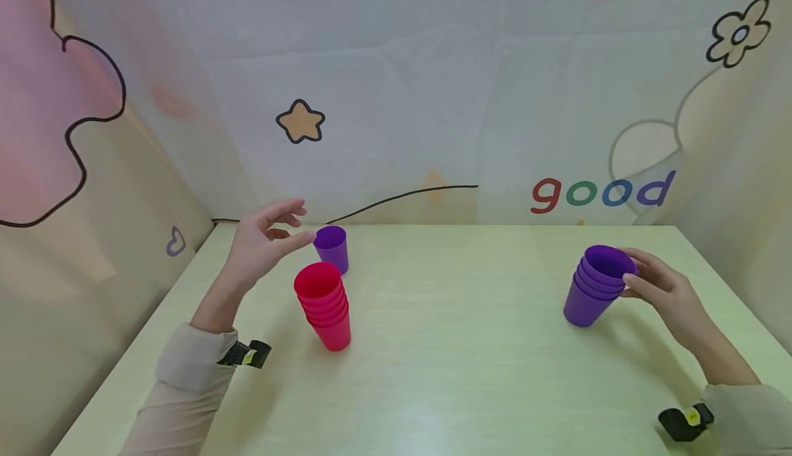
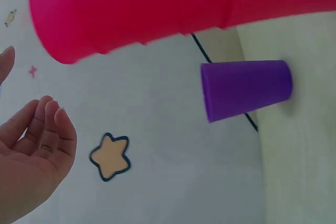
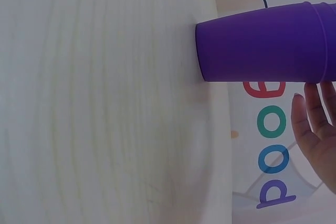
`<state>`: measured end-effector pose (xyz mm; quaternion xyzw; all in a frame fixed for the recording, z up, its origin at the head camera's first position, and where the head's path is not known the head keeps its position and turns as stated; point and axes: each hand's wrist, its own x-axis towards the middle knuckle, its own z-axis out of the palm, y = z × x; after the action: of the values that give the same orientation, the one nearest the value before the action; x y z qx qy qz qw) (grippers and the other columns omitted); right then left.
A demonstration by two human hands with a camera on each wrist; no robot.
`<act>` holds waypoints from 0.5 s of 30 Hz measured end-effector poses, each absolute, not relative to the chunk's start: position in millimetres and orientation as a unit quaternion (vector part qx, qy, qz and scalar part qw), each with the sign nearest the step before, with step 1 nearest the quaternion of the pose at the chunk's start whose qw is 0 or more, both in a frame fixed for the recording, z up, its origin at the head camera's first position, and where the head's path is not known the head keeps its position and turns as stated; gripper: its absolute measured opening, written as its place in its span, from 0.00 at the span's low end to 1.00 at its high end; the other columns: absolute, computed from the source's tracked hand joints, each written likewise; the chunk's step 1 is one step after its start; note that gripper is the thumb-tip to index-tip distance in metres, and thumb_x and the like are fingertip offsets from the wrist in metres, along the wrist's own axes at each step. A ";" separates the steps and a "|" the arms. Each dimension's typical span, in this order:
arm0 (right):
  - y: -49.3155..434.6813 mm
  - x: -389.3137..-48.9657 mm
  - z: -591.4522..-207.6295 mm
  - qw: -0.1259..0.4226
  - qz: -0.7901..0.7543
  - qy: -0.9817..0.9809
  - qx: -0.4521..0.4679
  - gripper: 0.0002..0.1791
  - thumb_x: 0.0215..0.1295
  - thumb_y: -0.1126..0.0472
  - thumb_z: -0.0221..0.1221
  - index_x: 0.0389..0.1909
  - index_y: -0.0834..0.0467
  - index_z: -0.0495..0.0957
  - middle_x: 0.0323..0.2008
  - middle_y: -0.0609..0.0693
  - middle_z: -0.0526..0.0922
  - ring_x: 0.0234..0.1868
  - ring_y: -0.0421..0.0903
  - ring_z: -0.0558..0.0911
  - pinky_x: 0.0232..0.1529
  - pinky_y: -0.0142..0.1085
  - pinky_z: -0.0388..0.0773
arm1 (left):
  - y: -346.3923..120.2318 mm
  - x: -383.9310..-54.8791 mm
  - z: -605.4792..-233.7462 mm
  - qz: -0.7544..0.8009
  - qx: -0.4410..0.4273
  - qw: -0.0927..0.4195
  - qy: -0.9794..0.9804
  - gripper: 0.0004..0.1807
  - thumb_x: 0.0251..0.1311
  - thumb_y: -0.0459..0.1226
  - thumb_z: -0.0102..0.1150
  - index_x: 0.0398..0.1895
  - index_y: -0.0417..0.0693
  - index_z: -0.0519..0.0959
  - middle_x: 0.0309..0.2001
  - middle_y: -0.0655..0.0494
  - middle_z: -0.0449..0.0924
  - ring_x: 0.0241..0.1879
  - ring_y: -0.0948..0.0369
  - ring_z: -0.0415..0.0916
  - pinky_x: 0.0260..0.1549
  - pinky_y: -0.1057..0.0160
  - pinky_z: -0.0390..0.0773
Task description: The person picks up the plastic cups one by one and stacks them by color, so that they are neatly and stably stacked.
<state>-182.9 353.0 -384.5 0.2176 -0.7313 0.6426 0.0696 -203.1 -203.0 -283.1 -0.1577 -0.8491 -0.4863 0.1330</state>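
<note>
My left hand, fingers loosely bent and holding nothing, hovers at the left of a single purple cup. That cup stands upright behind a stack of several red cups. In the left wrist view, the red stack crosses the top, the purple cup is lower right, and the hand is apart from both. At the right, my right hand holds a stack of purple cups near its rims, thumb in front. In the right wrist view, fingertips meet the stack's side.
Everything stands on a pale wood-grain table. Behind it hangs a printed backdrop with a star and the word "good". Side cloths close in the table at left and right.
</note>
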 end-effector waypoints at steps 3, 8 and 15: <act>353.2 -181.5 -384.3 0.071 0.639 -0.735 0.217 0.23 0.67 0.73 0.43 0.61 0.55 0.66 0.47 0.39 0.77 0.41 0.34 0.78 0.39 0.25 0.75 | -213.3 -219.0 -298.1 -0.483 -0.141 0.110 -0.857 0.29 0.54 0.37 0.62 0.60 0.40 0.68 0.51 0.44 0.72 0.48 0.53 0.68 0.44 0.59 0.70; 353.1 -181.6 -383.6 0.073 0.629 -0.743 0.216 0.23 0.67 0.73 0.43 0.62 0.56 0.64 0.47 0.39 0.76 0.41 0.34 0.78 0.39 0.25 0.75 | -230.9 -246.8 -315.8 -0.469 -0.141 0.059 -0.870 0.32 0.55 0.39 0.61 0.63 0.42 0.64 0.55 0.43 0.69 0.52 0.50 0.65 0.48 0.52 0.67; 356.4 -181.3 -383.9 0.071 0.637 -0.737 0.217 0.24 0.66 0.74 0.43 0.61 0.54 0.66 0.46 0.40 0.77 0.41 0.34 0.78 0.38 0.25 0.75 | -243.8 -281.2 -321.4 -0.418 -0.182 -0.010 -0.890 0.34 0.54 0.40 0.62 0.64 0.45 0.62 0.59 0.45 0.65 0.56 0.48 0.59 0.50 0.48 0.64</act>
<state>-181.3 356.4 -383.9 0.2170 -0.7365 0.6367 0.0709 -281.2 -243.8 -321.4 -0.1815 -0.8900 -0.4182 -0.0104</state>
